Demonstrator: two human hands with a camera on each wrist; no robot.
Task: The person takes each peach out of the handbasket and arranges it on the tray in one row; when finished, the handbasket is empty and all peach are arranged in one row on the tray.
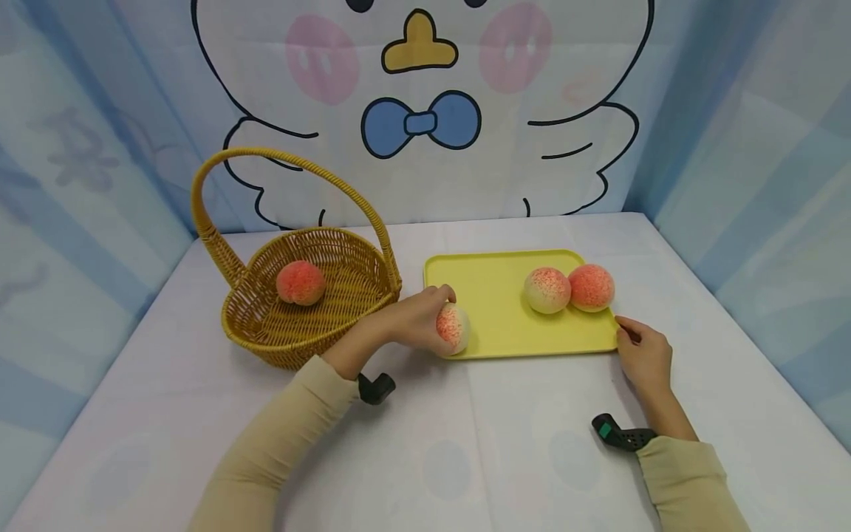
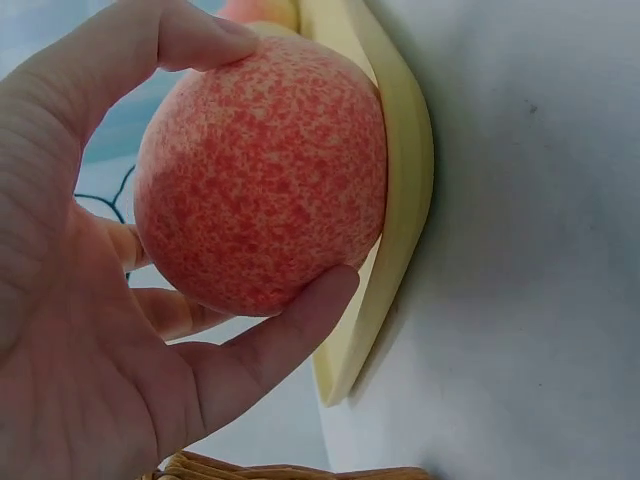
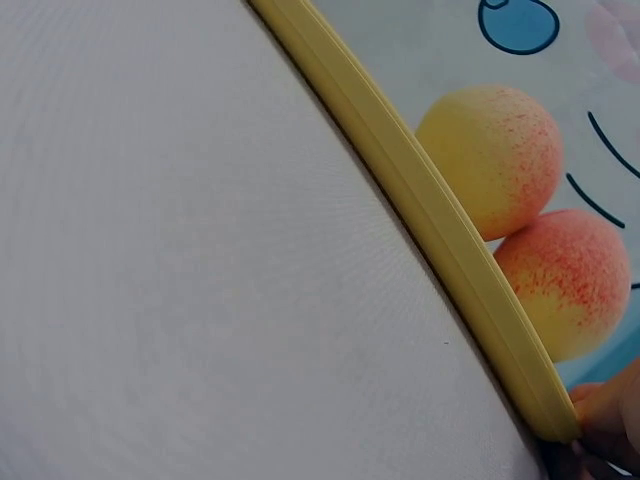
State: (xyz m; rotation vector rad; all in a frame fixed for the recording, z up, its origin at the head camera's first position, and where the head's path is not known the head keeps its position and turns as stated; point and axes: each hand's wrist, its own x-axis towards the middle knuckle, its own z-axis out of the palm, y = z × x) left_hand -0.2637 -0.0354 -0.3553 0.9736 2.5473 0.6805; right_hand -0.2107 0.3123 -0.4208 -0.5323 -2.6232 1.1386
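My left hand [image 1: 420, 322] grips a pale peach [image 1: 454, 329] with red speckles at the left front corner of the yellow tray [image 1: 492, 284]. In the left wrist view, thumb and fingers curl round that peach [image 2: 265, 180], which sits right at the tray rim [image 2: 408, 150]. At the tray's right front corner, my right hand [image 1: 645, 358] pinches the edge; in the right wrist view only some fingers [image 3: 612, 415] show. Two more peaches lie side by side at the tray's right end, a paler one [image 1: 547, 290] and a redder one [image 1: 592, 288].
Left of the tray stands a wicker basket [image 1: 309, 343] with a tall arched handle [image 1: 292, 155]. A red peach [image 1: 301, 283] lies inside it. My left forearm passes in front of the basket's right side. A printed curtain [image 1: 425, 185] hangs behind the white-covered table [image 1: 532, 473].
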